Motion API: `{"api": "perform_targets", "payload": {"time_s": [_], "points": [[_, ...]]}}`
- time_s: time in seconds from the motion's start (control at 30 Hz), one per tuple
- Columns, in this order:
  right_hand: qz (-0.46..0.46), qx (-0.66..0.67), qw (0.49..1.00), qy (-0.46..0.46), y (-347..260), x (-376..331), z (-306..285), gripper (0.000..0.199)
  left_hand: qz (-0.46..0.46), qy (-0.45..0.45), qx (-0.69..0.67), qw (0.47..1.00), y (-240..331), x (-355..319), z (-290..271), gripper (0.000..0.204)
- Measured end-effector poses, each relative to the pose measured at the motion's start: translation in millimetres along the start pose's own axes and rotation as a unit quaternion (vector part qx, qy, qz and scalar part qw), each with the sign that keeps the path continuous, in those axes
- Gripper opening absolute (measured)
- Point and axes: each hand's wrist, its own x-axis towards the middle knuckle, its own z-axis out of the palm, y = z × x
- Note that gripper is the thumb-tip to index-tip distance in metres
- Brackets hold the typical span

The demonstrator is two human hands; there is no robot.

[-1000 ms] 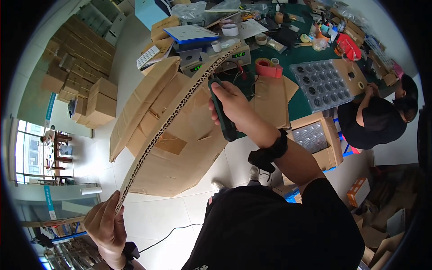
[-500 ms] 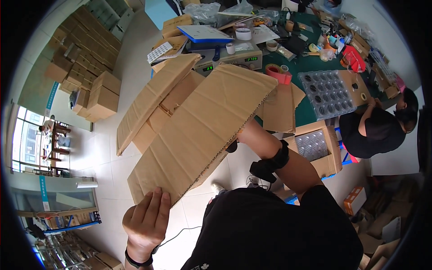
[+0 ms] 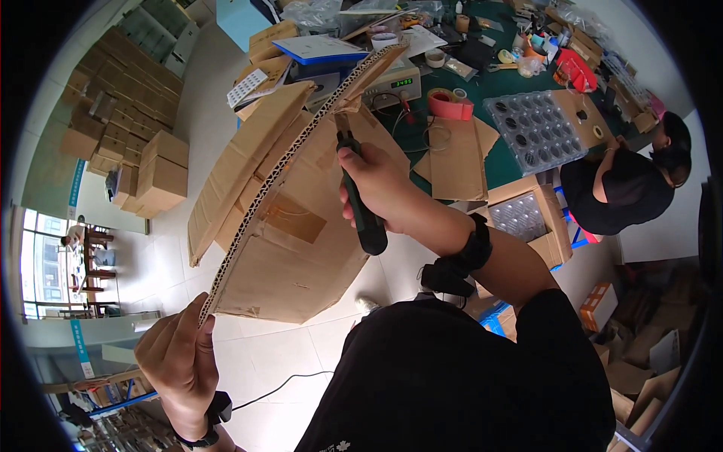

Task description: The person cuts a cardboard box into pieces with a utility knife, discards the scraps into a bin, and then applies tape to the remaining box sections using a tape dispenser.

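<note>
A row of green lit digits stands out clearly on the display [image 3: 403, 83] of a pale box [image 3: 412, 93] on the worktop [image 3: 502, 168]; a white leaf mark [image 3: 343, 446] with small letters sits on the black shirt [image 3: 467, 377]. Pale characters, too small to read, run down an upper blue strip [image 3: 77, 185] and a lower blue strip [image 3: 80, 346].

Bright daylight all around me, windows [image 3: 44, 256] on the left blown out to white, strong glare on the pale floor [image 3: 260, 428], corrugated edge crisp along the cardboard sheet [image 3: 268, 187], black shirt [image 3: 467, 377] swallowing detail, lower right corner dim, outer lines bowing toward a dark round rim.
</note>
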Motion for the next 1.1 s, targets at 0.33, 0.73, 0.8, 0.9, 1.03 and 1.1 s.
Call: {"api": "perform_targets", "payload": {"time_s": [0.33, 0.73, 0.8, 0.9, 1.03, 1.1], "points": [[0.012, -0.055, 0.998, -0.01, -14, 15, -14, 0.028, -0.024, 0.021, -0.018, 0.999, -7, -2, 2, 0.022], [-0.023, 0.016, 1.0, 0.004, 6, -53, -25, 0.036, -0.107, 0.02, -0.086, 0.99, -6, 4, -33, 0.016], [-0.027, 0.013, 0.999, 0.011, -3, -50, -27, 0.036, -0.116, -0.039, -0.08, 0.989, 4, 7, -43, 0.014], [-0.037, 0.01, 0.999, 0.029, -19, -41, -36, 0.035, -0.095, -0.069, -0.095, 0.989, 10, 11, -51, 0.014], [-0.024, -0.029, 0.999, 0.03, -26, -38, -40, 0.033, -0.1, -0.039, -0.202, 0.973, -23, 3, -36, 0.015], [-0.01, -0.057, 0.998, 0.036, -30, -50, -40, 0.032, -0.1, -0.021, -0.258, 0.961, -34, 2, -31, 0.016]]}}
